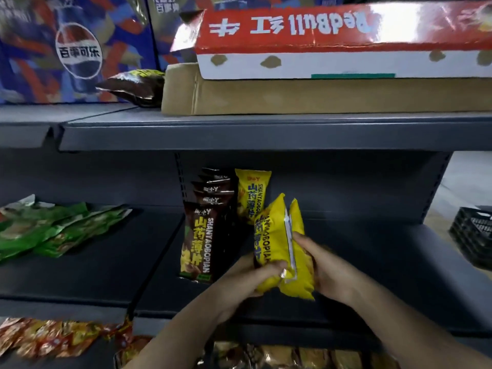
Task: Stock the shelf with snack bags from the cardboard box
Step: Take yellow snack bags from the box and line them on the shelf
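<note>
Both forearms reached up from the bottom of the frame toward the middle shelf (372,262). The left hand (250,278) and right hand (327,265) pressed in from either side, fingers closed around two yellow snack bags (279,243) held tilted at centre frame, just in front of a standing yellow bag (251,193) and a row of brown bags (202,235).

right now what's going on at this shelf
A person is stocking the middle shelf. Both hands, left hand and right hand, hold yellow snack bags together just in front of one yellow bag already standing at the back. A row of brown bags stands to its left. Green bags lie flat on the neighbouring section, and a Red Bull box sits on the shelf above.
</note>
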A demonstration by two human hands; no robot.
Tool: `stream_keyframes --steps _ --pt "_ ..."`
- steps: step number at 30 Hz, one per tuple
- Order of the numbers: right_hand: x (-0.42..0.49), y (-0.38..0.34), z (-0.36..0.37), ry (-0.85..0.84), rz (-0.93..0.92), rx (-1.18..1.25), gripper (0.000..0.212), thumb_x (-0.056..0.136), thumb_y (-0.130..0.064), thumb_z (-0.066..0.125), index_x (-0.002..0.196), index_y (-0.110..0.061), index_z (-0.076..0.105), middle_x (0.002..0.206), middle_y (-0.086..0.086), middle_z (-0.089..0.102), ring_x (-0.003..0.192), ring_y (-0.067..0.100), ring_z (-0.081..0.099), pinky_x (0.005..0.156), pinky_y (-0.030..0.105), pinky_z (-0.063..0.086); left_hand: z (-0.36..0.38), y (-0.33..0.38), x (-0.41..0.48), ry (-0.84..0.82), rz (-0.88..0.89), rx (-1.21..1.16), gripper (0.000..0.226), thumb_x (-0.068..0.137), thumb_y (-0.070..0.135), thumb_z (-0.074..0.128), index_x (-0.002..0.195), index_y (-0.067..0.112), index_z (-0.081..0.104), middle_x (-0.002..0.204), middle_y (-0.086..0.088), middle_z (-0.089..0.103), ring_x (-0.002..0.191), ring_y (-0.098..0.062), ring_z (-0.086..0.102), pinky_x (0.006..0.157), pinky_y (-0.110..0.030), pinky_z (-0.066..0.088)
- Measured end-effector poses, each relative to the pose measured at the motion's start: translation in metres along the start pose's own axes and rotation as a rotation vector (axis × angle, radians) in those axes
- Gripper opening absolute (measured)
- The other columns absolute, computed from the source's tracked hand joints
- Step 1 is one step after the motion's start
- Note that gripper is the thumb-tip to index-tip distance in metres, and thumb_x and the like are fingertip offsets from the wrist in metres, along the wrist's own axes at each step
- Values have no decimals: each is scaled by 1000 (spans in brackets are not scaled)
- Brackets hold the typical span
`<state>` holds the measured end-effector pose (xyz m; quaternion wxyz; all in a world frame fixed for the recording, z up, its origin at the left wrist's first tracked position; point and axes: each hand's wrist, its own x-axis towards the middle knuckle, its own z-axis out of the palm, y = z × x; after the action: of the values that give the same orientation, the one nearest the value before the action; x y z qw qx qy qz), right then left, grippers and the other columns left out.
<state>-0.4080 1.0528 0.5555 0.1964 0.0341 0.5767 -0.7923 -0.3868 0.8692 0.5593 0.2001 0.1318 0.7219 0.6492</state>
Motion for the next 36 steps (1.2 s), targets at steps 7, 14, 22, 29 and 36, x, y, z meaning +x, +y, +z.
stream_keyframes --steps 7,14,22,29,36 --pt "62 -6 -4 390 -312 -66 43 84 -36 67 123 -20 58 108 6 71 95 24 70 87 44 55 -28 -21 79 276 150 178 45 77 20 76 117 15 55 104 4 70 98 -9 66 84 -19 51" --pt "96 -21 8 491 -644 -515 36 88 -23 66 119 -27 46 102 -18 58 92 -6 56 74 9 43 -31 -50 136 586 139 386 80 65 41 76 131 26 34 118 5 55 110 -14 55 92 -40 49" --pt "128 -9 8 428 -661 -683 57 84 -23 72 124 -34 33 121 -6 57 111 7 56 92 21 43 -37 -59 161 660 187 344 77 76 36 68 140 23 28 129 -4 54 120 -24 52 97 -39 45" --pt "136 -1 3 488 -587 -629 62 84 -32 70 136 -25 37 104 -21 55 100 4 57 77 15 43 -34 -66 166 788 347 458 85 83 -2 54 151 24 10 154 -5 23 144 -21 18 116 -41 24" --pt "139 16 2 598 -559 -660 34 84 -40 67 108 -22 52 86 -17 62 80 -3 61 60 9 46 -28 -62 171 876 472 867 76 94 30 42 150 25 -8 157 -12 12 144 -30 18 116 -46 22"
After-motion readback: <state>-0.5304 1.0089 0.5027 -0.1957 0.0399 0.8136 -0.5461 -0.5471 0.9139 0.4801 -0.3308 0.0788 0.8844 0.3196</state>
